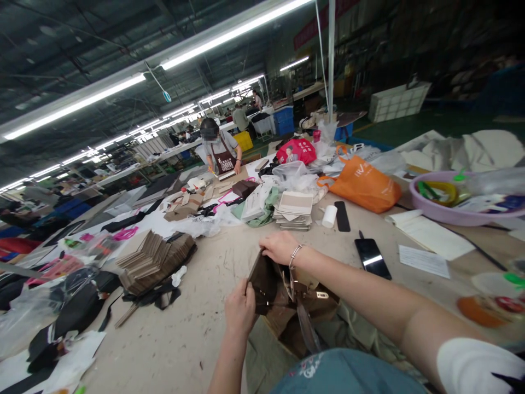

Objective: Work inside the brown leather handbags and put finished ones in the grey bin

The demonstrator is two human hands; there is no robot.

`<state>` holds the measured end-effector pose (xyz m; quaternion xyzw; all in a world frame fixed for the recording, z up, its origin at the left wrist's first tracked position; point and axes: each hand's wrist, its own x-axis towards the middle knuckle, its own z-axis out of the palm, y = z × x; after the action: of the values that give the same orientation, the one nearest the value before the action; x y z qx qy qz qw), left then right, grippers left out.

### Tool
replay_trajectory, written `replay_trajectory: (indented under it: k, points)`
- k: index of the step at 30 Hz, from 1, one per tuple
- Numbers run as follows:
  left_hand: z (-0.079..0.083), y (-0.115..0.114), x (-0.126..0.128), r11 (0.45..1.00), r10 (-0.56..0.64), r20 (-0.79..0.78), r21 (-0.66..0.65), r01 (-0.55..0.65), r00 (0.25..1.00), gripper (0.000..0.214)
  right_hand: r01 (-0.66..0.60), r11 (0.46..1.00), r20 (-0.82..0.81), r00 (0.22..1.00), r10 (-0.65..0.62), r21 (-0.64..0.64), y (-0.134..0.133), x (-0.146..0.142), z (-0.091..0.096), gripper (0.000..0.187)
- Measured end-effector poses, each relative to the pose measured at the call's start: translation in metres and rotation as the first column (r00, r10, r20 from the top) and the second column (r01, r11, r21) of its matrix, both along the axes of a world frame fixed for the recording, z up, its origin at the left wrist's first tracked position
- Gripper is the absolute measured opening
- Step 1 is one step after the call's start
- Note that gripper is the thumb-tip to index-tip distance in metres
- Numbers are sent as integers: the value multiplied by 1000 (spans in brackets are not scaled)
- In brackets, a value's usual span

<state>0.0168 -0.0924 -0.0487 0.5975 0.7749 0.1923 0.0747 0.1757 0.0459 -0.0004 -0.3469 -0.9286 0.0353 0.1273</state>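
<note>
A brown bag with metal fittings lies at the front edge of the table, partly against my body. My left hand is closed on the near left part of its raised edge, thumb on top. Farther along the same edge, my right hand pinches the upper corner, with a bracelet on its wrist. Between the hands a dark brown panel of the bag stands up. A silver-coloured fitting shows on the bag's right side. My right forearm crosses over the bag and hides part of it.
Stacked brown pieces lie to the left, and a pile of pale panels is ahead. On the right are a phone, an orange bag and a purple basin. A co-worker in an apron stands across the table.
</note>
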Motion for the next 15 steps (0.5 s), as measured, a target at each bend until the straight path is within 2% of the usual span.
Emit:
replay_trajectory:
  k: [3,8,12,15]
  points:
    - [0,0,0,1000,-4,4,-2,4,1000,23,3,1000,0,1000,-3,-5,1,-1,-1,25]
    - [2,0,2,1000,-15,-20,4,15,1000,24,-7,999,16,1000,8,-49,3,-1,3,23]
    - [11,0,1,994,-25,-57,-109,19,998,26,-2,998,6,1000,2,-65,3,-4,2,24]
    - [25,2,0,974,-99,-30,-210,90,995,24,0,998,3,1000,1,-68,4,-6,0,24]
